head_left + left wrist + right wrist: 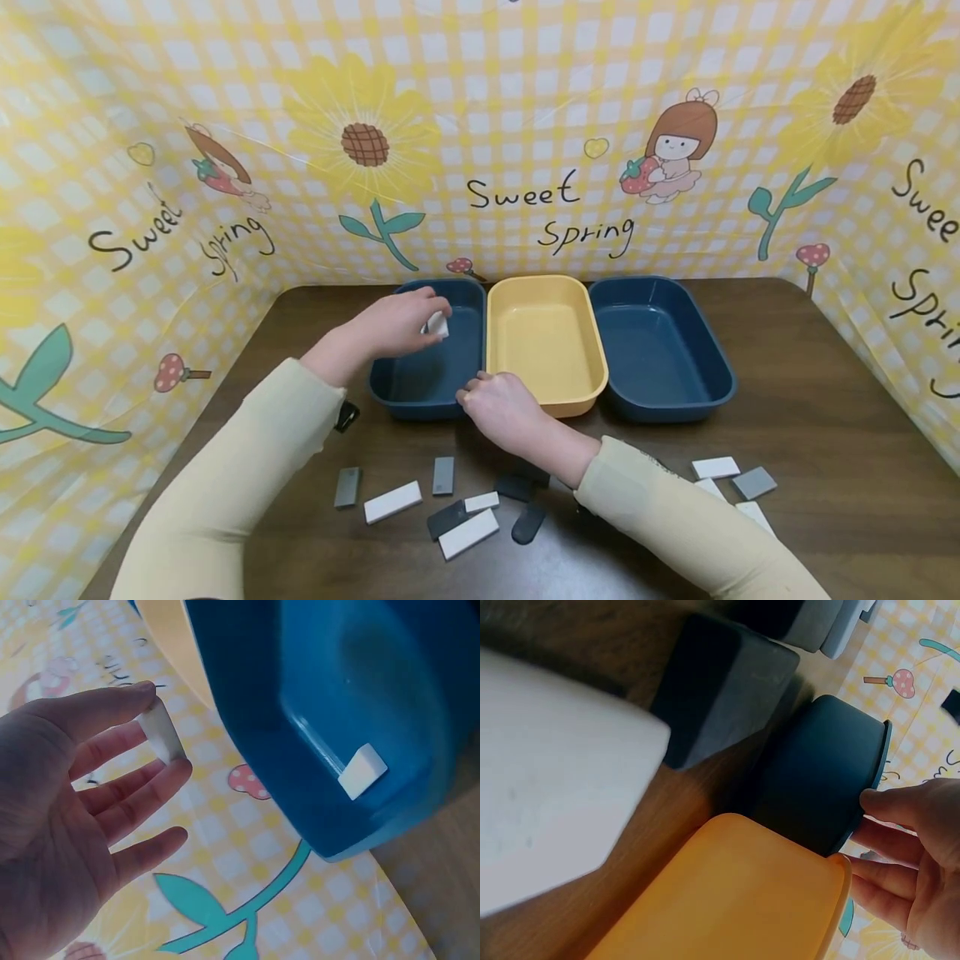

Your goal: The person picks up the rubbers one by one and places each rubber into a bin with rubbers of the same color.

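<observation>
My left hand [397, 323] is over the left blue bin [465, 400]. Between thumb and fingertips it pinches a small white block [163, 733]. Inside that bin, the left wrist view shows another white block [363, 772]; my hand seems to hide it in the head view. At the front right corner of the same bin, my right hand [504, 408] grips the rim, thumb on the near side and fingers over the edge. Those fingers also lie close against the rim of the yellow bin [780, 900] beside it.
A second blue bin [667, 412] stands right of the yellow one. Several white, grey and black blocks lie on the brown table near its front, among them a long white block [393, 502] and a grey block [443, 476]. Another grey block [753, 483] lies at the right. A patterned cloth [525, 108] hangs behind.
</observation>
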Tool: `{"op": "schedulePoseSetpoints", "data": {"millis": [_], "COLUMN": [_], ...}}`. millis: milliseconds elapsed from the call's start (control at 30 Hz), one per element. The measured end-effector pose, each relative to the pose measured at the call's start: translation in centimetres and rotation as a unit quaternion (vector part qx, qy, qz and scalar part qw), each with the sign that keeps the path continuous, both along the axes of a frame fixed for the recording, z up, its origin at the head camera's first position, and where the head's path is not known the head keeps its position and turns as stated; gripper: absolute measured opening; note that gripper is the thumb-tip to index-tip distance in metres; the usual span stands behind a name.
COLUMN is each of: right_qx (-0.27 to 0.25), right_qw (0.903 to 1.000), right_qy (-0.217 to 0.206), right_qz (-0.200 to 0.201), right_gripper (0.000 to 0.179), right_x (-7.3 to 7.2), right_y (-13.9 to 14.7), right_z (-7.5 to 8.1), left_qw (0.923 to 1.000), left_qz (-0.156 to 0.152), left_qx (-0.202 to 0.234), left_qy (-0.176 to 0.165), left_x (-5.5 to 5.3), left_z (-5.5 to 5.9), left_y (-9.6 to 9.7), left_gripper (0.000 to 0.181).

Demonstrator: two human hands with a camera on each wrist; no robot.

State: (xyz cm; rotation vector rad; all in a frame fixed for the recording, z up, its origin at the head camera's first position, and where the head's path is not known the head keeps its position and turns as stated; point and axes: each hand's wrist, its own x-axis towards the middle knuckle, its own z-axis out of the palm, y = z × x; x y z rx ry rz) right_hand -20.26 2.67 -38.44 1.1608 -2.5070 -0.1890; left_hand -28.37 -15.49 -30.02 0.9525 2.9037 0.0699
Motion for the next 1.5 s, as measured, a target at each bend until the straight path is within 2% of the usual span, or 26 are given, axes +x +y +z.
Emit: {"op": "schedulePoseSetpoints", "data": {"millis": [133, 333, 600, 800, 967, 1133, 1500], "right_qx": [-0.001, 0.001, -0.007, -0.015, -0.018, -0.009, -0.009], "right_qw": [1.0000, 1.0000, 1.0000, 0.9999, 0.9998, 0.9998, 0.9998], "right_qy": [-0.009, -0.009, -0.004, 0.001, 0.004, 0.011, 0.016], "right_qz": [-0.002, -0.002, 0.001, 0.006, 0.010, 0.011, 0.006], "right_gripper": [0.013, 0.012, 0.013, 0.012, 0.012, 0.011, 0.011], "right_x": [0.0, 0.0, 0.1, 0.1, 0.1, 0.2, 0.2], "right_y": [0.0, 0.0, 0.1, 0.1, 0.1, 0.0, 0.0], "right_z": [0.2, 0.3, 0.2, 0.1, 0.0, -0.2, -0.1], "left_qw": [0.9997, 0.9984, 0.9910, 0.9871, 0.9846, 0.9831, 0.9860], "left_qz": [0.021, 0.033, 0.071, 0.096, 0.102, 0.111, 0.079], "left_qx": [-0.008, -0.039, -0.091, -0.098, -0.118, -0.122, -0.138], "left_qy": [-0.014, -0.025, -0.069, -0.083, -0.079, -0.079, -0.051], "left_x": [-2.4, -5.9, -8.1, -8.7, -8.8, -8.8, -8.8], "left_z": [0.1, -1.2, -4.0, -5.6, -6.3, -6.8, -7.3], "left_y": [1.1, 2.0, 2.2, 2.3, 2.1, 1.9, 2.0], "left_gripper": [0.035, 0.033, 0.034, 0.029, 0.017, 0.017, 0.015]}}
